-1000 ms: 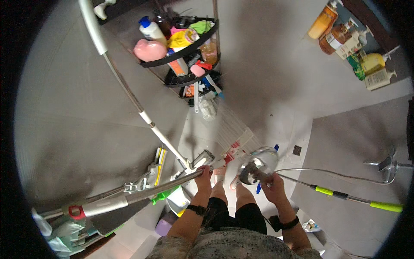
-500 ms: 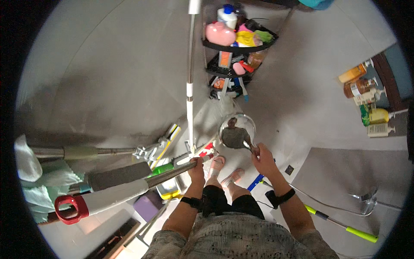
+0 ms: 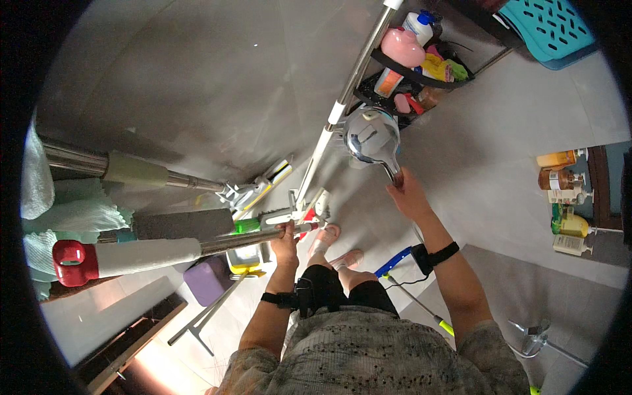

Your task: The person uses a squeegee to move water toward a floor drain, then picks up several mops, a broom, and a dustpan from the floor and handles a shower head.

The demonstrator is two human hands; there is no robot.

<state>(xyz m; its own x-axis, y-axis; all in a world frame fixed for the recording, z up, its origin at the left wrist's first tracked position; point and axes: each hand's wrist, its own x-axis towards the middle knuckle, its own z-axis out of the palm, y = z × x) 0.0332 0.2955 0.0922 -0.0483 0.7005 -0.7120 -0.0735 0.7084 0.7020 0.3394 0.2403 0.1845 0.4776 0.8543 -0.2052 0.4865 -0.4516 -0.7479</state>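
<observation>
My right hand (image 3: 411, 197) is closed around the handle of a chrome shower head (image 3: 370, 138), lifted in front of the corner shelf with its shiny round side toward me. Low on the left, my left hand (image 3: 284, 246) grips a metal mop pole (image 3: 234, 242) near its lower end. That pole runs left to a white sleeve (image 3: 148, 257) and a red loop end (image 3: 74, 262). Just beyond my left hand, red and white parts (image 3: 308, 225) lie partly hidden. A second pole, white and chrome (image 3: 317, 161), rises past the shower head toward the shelf.
A black corner shelf (image 3: 421, 77) carries bottles and cloths. Pump bottles (image 3: 566, 227) line a ledge at right, above a faucet (image 3: 534, 339). At left are a grey pole (image 3: 131, 168), green cloths (image 3: 79, 204) and a purple bin (image 3: 210, 283). A teal basket (image 3: 546, 29) hangs top right.
The view has turned, so the shelf now lies further right. The shower head has risen toward the shelf. My left hand still holds the pole, which now lies more level.
</observation>
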